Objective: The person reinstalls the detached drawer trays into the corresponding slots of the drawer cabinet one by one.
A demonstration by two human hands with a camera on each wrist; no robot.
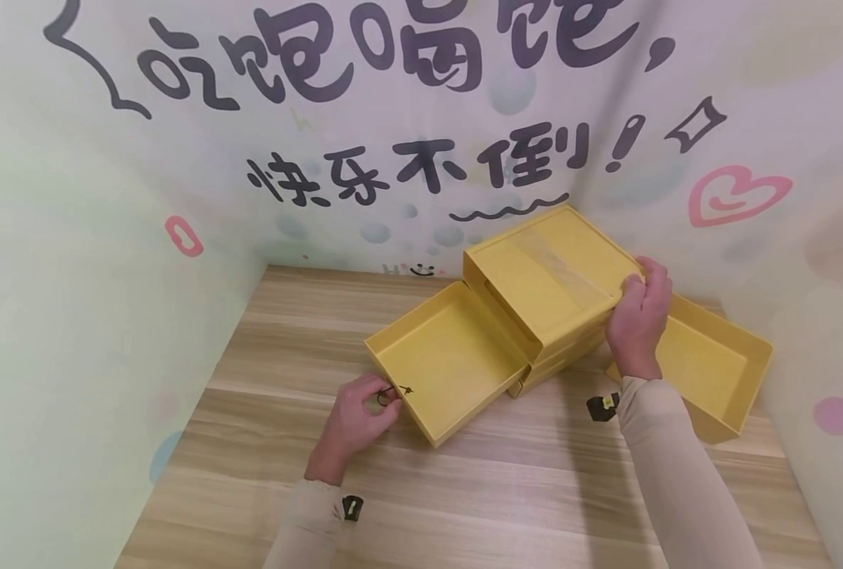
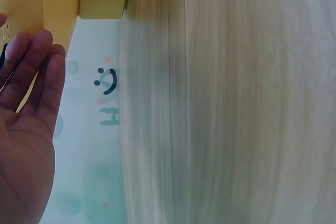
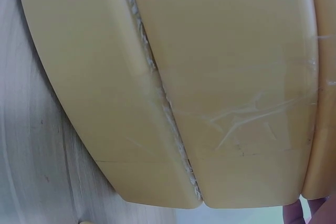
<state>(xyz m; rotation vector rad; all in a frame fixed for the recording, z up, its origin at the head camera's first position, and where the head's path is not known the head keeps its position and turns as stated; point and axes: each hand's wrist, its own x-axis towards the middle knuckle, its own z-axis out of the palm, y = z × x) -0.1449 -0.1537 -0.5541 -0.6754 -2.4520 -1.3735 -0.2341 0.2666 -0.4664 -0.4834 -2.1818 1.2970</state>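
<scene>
Head view: yellow drawer (image 1: 453, 356) with dark cord (image 1: 407, 390), small and partly hidden

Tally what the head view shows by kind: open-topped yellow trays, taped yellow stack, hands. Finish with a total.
Open-topped yellow trays: 2 (left tray, right tray)
Taped yellow stack: 1
Hands: 2 (left hand, right hand)
Total: 5
</scene>
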